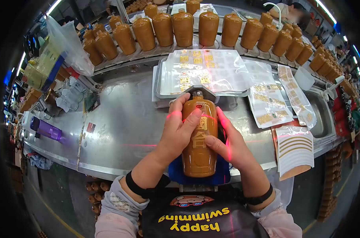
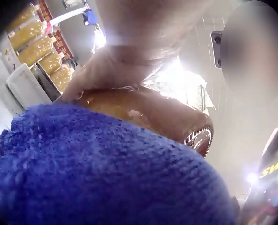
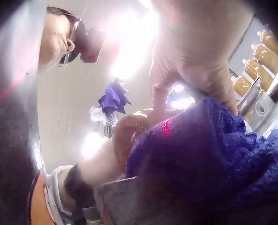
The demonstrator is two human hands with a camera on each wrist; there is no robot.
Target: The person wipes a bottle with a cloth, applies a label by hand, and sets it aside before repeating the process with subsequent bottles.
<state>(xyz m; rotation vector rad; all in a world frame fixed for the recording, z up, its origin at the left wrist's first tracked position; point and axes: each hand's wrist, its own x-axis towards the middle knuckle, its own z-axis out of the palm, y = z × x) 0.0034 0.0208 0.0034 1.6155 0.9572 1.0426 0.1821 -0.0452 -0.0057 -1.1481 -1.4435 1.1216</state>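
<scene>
Amber bottle (image 1: 199, 139), one, on blue cloth (image 1: 176, 170); left hand (image 1: 180, 129) grips it, right hand (image 1: 225, 141) pinches side.

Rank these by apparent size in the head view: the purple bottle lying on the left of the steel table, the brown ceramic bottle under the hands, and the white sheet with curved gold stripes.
1. Brown ceramic bottle, though nearest the camera.
2. White sheet with curved gold stripes, close behind, so unsure.
3. Purple bottle, clearly smallest.

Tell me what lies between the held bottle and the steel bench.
A blue towel lies under the brown bottle, cushioning it from the steel bench; the head view shows it.
</scene>
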